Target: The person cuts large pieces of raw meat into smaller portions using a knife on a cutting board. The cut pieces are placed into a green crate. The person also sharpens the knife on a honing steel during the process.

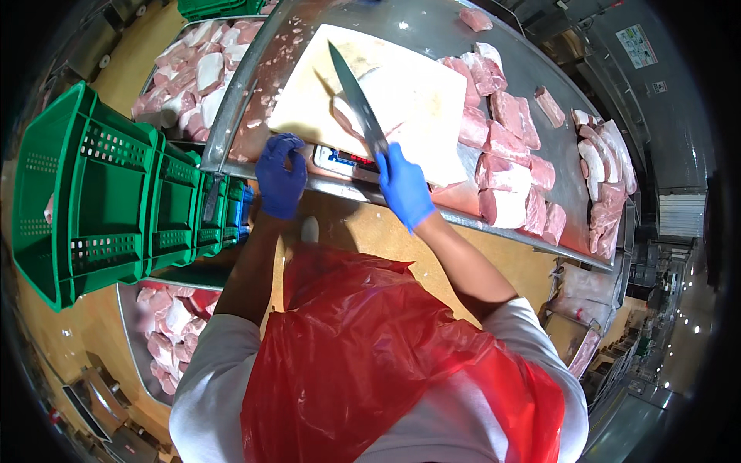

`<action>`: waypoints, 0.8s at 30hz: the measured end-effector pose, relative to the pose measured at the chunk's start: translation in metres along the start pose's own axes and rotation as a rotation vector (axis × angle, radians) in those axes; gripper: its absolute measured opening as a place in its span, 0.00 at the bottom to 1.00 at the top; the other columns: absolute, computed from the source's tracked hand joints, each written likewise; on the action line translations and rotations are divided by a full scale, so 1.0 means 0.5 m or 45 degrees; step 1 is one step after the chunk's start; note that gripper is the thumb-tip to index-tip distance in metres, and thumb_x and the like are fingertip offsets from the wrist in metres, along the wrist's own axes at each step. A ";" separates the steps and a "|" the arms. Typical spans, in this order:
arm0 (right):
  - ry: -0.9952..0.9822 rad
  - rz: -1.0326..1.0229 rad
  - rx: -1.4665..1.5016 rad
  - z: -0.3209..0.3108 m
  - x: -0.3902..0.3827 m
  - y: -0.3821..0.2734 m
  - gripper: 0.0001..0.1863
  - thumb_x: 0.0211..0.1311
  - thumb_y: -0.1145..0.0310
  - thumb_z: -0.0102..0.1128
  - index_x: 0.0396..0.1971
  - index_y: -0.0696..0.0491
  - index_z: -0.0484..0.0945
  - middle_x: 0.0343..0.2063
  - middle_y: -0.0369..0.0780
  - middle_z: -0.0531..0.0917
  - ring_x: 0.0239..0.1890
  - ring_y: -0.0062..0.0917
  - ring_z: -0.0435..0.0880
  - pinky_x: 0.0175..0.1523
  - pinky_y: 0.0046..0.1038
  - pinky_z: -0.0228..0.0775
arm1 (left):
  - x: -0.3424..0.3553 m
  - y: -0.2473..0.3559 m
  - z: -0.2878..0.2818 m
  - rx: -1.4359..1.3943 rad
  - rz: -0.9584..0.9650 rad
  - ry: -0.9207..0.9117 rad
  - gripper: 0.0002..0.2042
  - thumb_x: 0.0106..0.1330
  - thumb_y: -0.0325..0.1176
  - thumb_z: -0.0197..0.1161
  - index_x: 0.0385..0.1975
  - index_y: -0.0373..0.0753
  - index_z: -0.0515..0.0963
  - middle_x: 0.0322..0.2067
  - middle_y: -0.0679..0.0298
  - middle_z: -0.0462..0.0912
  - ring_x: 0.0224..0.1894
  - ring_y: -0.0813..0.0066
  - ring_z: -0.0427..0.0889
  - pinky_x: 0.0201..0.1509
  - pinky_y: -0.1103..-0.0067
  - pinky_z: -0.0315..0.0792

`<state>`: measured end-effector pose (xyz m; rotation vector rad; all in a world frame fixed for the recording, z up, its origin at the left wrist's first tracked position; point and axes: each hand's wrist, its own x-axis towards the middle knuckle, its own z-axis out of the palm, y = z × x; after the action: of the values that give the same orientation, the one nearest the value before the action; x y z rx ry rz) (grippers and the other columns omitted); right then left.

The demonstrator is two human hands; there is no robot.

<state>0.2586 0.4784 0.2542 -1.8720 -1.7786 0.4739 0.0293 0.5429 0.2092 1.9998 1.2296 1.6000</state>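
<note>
Gripping knife (356, 100), likely for control: right hand (405, 185). Knife crosses over meat piece (390, 119), contact unclear. Meat piece lies on cutting board (309, 100), presumably for flat support. Left hand (280, 174) curled near scale (328, 159); whether grasping anything, cannot tell.

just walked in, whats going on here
Someone in a red apron holds a knife in the right hand. It crosses over meat on a white board; whether they touch is unclear. The left hand, half curled, is by the scale, with nothing visible in it. More pieces lie right of the board on the metal table.
</note>
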 end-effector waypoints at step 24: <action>-0.020 -0.053 -0.200 0.003 0.106 -0.105 0.07 0.70 0.72 0.47 0.42 0.60 0.65 0.24 0.59 0.81 0.28 0.56 0.82 0.33 0.53 0.73 | 0.065 0.053 0.146 -0.181 -0.732 -0.063 0.07 0.55 0.27 0.72 0.23 0.33 0.80 0.17 0.65 0.79 0.18 0.82 0.74 0.24 0.82 0.70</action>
<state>0.2194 0.5316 0.2883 -1.9367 -1.9101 0.3432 0.1070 0.5718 0.2239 1.4110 1.4533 1.2967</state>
